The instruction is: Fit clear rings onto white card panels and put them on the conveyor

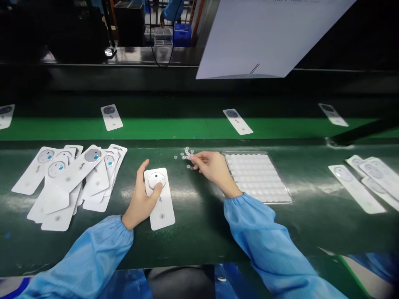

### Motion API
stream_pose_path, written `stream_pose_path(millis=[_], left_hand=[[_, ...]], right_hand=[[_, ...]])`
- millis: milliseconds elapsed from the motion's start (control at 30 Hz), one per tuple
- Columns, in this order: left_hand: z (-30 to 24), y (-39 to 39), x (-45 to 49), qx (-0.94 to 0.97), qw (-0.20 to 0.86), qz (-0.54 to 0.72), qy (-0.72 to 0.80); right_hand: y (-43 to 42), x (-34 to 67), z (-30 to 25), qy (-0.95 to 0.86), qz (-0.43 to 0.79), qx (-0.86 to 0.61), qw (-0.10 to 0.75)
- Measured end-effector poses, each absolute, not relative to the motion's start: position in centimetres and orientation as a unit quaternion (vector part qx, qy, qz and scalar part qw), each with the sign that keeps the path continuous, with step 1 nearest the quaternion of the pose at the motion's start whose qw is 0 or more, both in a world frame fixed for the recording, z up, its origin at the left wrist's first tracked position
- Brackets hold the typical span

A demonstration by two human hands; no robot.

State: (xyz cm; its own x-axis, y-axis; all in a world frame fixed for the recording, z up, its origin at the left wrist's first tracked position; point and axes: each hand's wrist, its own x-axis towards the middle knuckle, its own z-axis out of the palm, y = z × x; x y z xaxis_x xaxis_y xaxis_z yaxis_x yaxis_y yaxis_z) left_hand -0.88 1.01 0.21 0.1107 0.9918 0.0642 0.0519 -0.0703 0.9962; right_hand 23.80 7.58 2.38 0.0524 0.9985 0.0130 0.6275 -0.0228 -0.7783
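Hands apart: the left hand (141, 203) holds a card (163, 209), its long axis pointing away from the person. Off its far right corner, the right hand (215, 168) is at small discs (183, 157); whether it pinches one, I cannot tell.

The one view comes from a camera worn on the head. It stands above and behind the left hand (141, 202) and the right hand (214, 168), facing forward and down. It is near enough to include the sleeves (257, 226), and reaches beyond the hands to the green belt (174, 128).
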Motion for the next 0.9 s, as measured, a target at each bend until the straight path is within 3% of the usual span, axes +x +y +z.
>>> stream_pose_path(millis=[133, 233, 600, 900], left_hand=[[0.7, 0.7, -0.7, 0.628, 0.448, 0.437, 0.462], [1.1, 0.7, -0.5, 0.671, 0.409, 0.440, 0.435], [1.9, 0.7, -0.5, 0.638, 0.460, 0.476, 0.394], [0.8, 0.8, -0.6, 0.676, 0.397, 0.504, 0.363]], right_hand=[[4.9, 21.7, 3.7, -0.534, 0.502, -0.559, 0.388], [2.6, 19.6, 4.4, -0.491, 0.616, -0.504, 0.355], [0.6, 18.9, 4.1, -0.458, 0.671, -0.451, 0.369], [0.6, 19.4, 3.9, -0.431, 0.710, -0.441, 0.341]])
